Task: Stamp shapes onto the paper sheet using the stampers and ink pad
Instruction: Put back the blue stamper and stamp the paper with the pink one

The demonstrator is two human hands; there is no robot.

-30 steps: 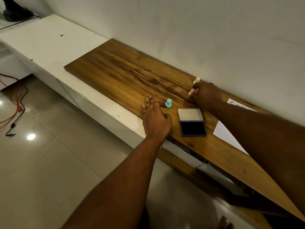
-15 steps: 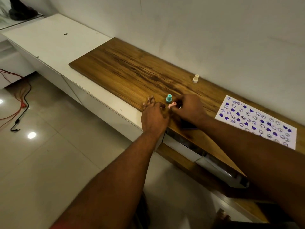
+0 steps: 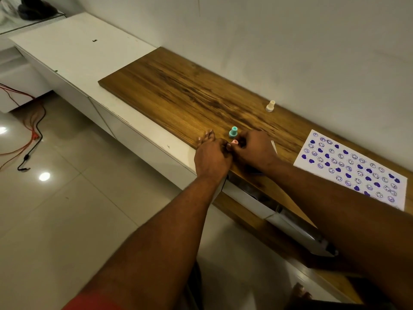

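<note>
A white paper sheet (image 3: 348, 168) covered with purple hearts and smiley faces lies at the right of the wooden board. My right hand (image 3: 254, 151) is closed on a small pink stamper (image 3: 234, 142) near the board's front edge and hides most of the ink pad; only a thin pale edge of the ink pad's lid (image 3: 274, 147) shows. My left hand (image 3: 212, 157) rests on the board right beside it, fingers stretched forward, thumb side against the right hand. A teal stamper (image 3: 233, 132) stands just behind the hands. A cream stamper (image 3: 270, 106) stands by the wall.
The wooden board (image 3: 178, 95) lies on a long white low cabinet (image 3: 78, 54) against the wall. A drawer (image 3: 250, 198) hangs partly open under the board's front edge. Red and black cables (image 3: 31, 139) trail on the tiled floor at left.
My right hand has come from the cream stamper by the wall to the front edge with the pink stamper and now covers the ink pad. My left hand stayed put.
</note>
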